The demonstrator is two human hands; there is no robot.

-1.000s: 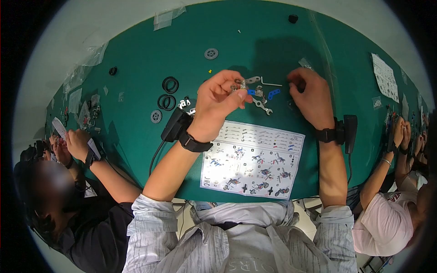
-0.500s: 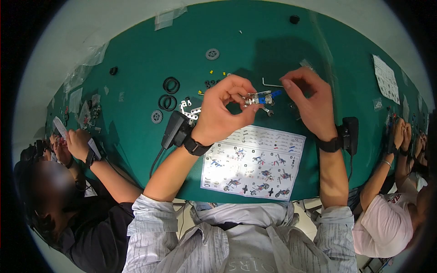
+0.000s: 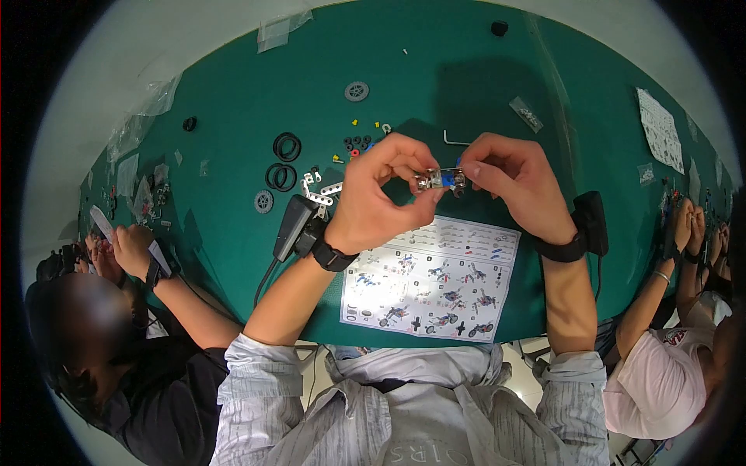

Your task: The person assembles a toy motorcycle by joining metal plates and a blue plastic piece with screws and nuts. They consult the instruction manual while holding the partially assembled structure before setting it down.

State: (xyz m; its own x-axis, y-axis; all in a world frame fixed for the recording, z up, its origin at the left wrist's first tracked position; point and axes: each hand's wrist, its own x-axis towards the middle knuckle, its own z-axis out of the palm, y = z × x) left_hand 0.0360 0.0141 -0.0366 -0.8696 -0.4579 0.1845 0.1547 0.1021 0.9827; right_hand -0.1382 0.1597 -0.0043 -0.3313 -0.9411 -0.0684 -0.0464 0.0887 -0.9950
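Left side of the frame: a grey plastic spoked wheel lay flat, with overlapping black rubber rings just beside it, above and to the right. Nearer the centre, silver perforated metal strips lay loose, partly behind the left wrist; above them, small black round pieces sat in a cluster, and a second grey plastic spoked wheel lay apart in the upper centre. The left hand, centre of the frame, gripped the left end of a small silver-metal and blue-plastic assembly between thumb and fingers, lifted clear of the white printed diagram sheet at lower centre. Just above the assembly, partly behind the right hand, lay a silver L-shaped metal hex key, unused. The right hand, right of centre, had thumb and forefinger drawn together at the assembly's right end; whether they pinched it or only touched it could not be made out. A clear plastic bag of small parts lay beyond, upper right. Step in hand, as judged: fitting or aligning a part at the assembly's right end. The next move appeared to call for a steady left pinch and fine right fingertip adjustment; loose pieces could slip out of line if the left grip slackened.
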